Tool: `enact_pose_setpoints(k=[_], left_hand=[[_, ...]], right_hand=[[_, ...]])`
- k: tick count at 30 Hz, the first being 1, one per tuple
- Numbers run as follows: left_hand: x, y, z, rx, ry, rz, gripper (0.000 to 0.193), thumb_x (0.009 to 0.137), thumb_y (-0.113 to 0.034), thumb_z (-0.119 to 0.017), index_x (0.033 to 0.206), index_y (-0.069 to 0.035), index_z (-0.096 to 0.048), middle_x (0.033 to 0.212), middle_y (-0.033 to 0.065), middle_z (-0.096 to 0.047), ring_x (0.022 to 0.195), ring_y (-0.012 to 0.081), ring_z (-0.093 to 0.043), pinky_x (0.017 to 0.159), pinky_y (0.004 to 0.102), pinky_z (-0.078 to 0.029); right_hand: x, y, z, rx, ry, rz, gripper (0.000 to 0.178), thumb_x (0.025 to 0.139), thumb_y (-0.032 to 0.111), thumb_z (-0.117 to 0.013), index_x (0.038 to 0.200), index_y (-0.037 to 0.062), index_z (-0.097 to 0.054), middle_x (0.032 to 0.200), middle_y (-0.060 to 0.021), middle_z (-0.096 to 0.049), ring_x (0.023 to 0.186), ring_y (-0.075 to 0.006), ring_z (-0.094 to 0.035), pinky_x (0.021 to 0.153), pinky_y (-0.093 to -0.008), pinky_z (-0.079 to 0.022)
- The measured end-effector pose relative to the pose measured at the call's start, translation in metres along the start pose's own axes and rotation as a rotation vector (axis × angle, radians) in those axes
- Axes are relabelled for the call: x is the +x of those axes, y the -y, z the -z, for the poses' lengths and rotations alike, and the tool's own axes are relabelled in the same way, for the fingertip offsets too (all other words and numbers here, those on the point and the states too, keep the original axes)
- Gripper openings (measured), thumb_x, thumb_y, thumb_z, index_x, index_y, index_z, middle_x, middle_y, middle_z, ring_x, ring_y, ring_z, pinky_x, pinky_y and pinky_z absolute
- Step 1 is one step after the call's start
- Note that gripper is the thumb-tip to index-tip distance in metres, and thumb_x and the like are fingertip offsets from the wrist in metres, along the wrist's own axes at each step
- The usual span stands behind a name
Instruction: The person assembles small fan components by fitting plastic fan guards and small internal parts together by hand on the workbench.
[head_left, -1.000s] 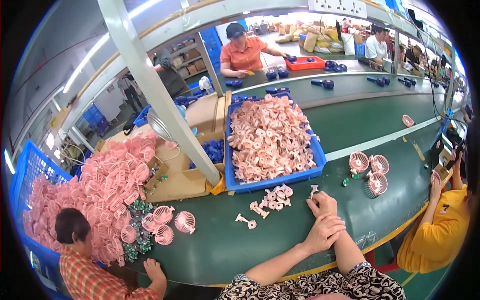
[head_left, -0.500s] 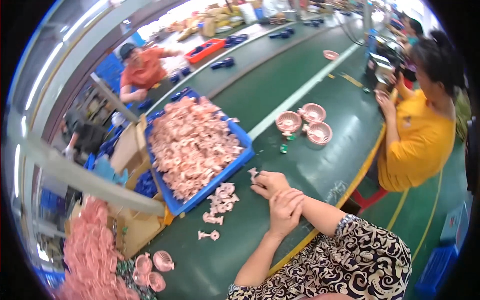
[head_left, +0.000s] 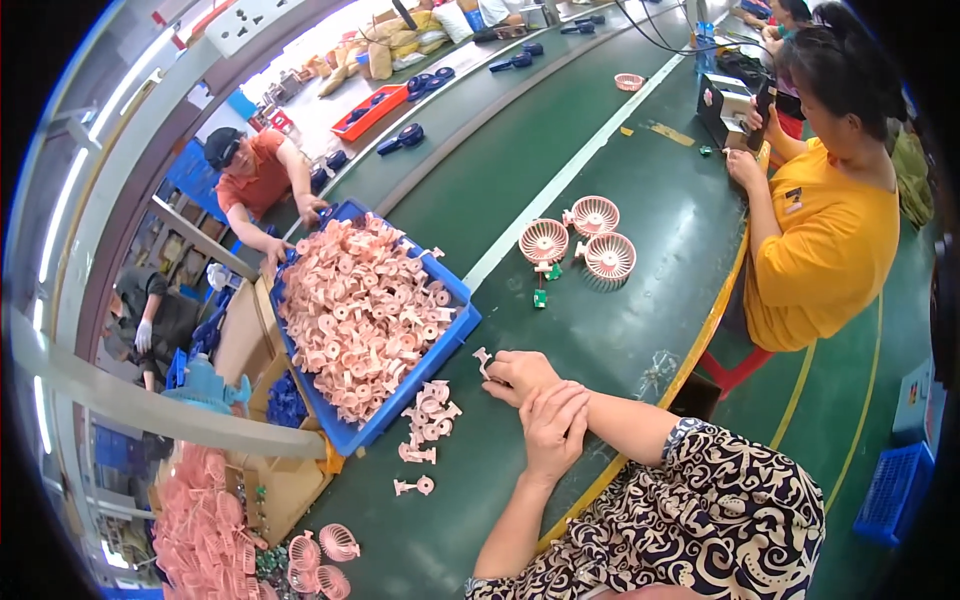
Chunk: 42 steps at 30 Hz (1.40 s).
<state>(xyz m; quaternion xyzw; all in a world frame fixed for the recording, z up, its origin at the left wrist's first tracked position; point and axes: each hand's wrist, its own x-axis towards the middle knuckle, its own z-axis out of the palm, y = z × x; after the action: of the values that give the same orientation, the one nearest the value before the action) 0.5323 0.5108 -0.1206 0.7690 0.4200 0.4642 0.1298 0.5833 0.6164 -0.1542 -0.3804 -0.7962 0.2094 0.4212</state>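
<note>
My right hand (head_left: 522,376) pinches a small pink plastic part (head_left: 483,362) at its fingertips, low over the green tabletop. My left hand (head_left: 556,428) is wrapped round my right wrist. To the left of my hands lies a loose group of similar pink parts (head_left: 432,412), with a single one (head_left: 414,486) nearer to me. Behind them a blue tray (head_left: 462,325) is heaped with many more such pink parts (head_left: 365,310).
Pink round slatted covers (head_left: 610,256) with small green circuit boards (head_left: 540,298) lie ahead. A co-worker in yellow (head_left: 825,250) sits at the right; another in orange (head_left: 262,180) reaches to the tray's far edge. Pink covers (head_left: 205,530) are piled at lower left beside a grey rail (head_left: 170,420).
The view has shifted, so the table's things sit further left. The co-worker in orange now has both hands at the tray. My hands keep the same hold.
</note>
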Motion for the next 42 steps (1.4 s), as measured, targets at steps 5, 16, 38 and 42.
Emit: enact_pose_setpoints(k=[5, 16, 38, 42], left_hand=[[0.002, 0.001, -0.004, 0.014, -0.017, 0.016, 0.02, 0.09, -0.01, -0.071, 0.11, -0.011, -0.074, 0.117, 0.0023, -0.073, 0.118, 0.0222, -0.065, 0.112, 0.0436, -0.034], [-0.008, 0.018, -0.005, -0.134, -0.027, -0.02, 0.021, 0.093, -0.015, -0.064, 0.111, -0.009, -0.072, 0.121, 0.0056, -0.067, 0.126, 0.0253, -0.058, 0.115, 0.0497, -0.035], [-0.009, 0.016, -0.003, -0.146, -0.03, -0.016, 0.02, 0.093, -0.014, -0.064, 0.111, -0.008, -0.071, 0.12, 0.0063, -0.068, 0.126, 0.0271, -0.058, 0.117, 0.0493, -0.034], [-0.011, 0.016, -0.001, -0.091, -0.043, 0.004, 0.023, 0.093, -0.013, -0.067, 0.114, -0.008, -0.072, 0.12, 0.0048, -0.07, 0.124, 0.0253, -0.061, 0.115, 0.0497, -0.036]], right_hand=[[-0.001, -0.008, 0.0, 0.01, -0.005, 0.02, 0.02, 0.082, 0.024, -0.08, 0.084, 0.0073, -0.069, 0.08, -0.0081, -0.063, 0.072, -0.0311, -0.066, 0.063, -0.0427, -0.054], [0.011, -0.001, 0.002, -0.069, 0.028, -0.002, 0.016, 0.085, 0.022, -0.079, 0.087, 0.0089, -0.071, 0.077, -0.0093, -0.062, 0.064, -0.0315, -0.062, 0.058, -0.0424, -0.049], [0.009, 0.002, 0.001, -0.052, 0.021, 0.022, 0.016, 0.085, 0.017, -0.079, 0.085, 0.0046, -0.069, 0.073, -0.0104, -0.06, 0.059, -0.0308, -0.059, 0.056, -0.0405, -0.047], [0.01, 0.011, 0.0, -0.063, 0.049, 0.009, 0.018, 0.083, 0.022, -0.081, 0.084, 0.0084, -0.069, 0.075, -0.0075, -0.061, 0.063, -0.0307, -0.063, 0.058, -0.0423, -0.051]])
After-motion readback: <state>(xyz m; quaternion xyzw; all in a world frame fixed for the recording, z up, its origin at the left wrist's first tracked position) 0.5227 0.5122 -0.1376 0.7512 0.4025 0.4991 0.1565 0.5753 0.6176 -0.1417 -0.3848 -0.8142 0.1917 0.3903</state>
